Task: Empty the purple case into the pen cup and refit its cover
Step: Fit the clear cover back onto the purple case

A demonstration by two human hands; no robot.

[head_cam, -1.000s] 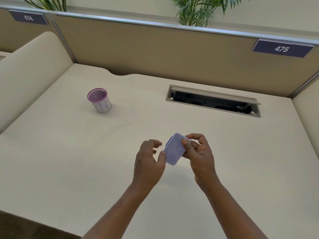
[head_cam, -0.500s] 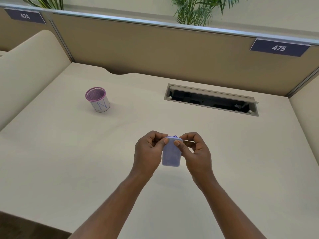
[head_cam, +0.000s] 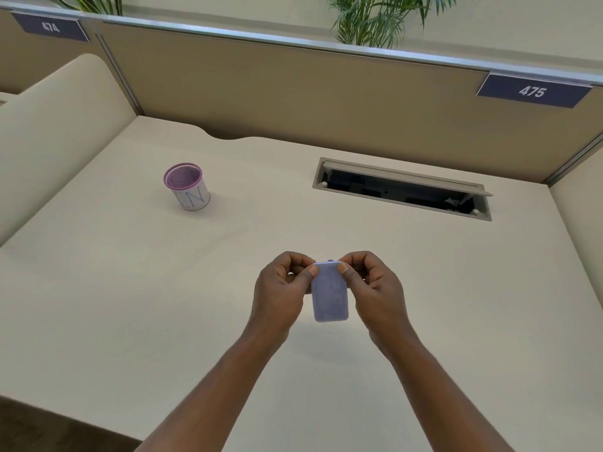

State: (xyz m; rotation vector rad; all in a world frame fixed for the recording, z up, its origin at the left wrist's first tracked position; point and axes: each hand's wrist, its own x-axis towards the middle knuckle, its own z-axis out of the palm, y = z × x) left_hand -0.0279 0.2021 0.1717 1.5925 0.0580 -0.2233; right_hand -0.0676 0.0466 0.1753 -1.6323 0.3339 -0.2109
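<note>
A small flat purple case (head_cam: 329, 293) hangs upright above the middle of the desk, held between both hands. My left hand (head_cam: 280, 288) pinches its upper left corner with thumb and fingers. My right hand (head_cam: 372, 285) pinches its upper right corner the same way. A small darker purple nub shows at the case's top edge; the cover looks to be on. The pen cup (head_cam: 187, 185), purple mesh with a white paper band marked in blue, stands upright far to the left of the hands. I see nothing inside it.
The beige desk (head_cam: 130, 288) is boxed in by tan partition walls. An open cable slot (head_cam: 403, 189) sits at the back right. Number plates 474 (head_cam: 50, 27) and 475 (head_cam: 532, 91) hang on the rear partition, with plants behind it.
The case has turned from tilted to upright. My left hand, first only touching its side, now pinches the top corner, and both thumbs sit at the case's upper end.
</note>
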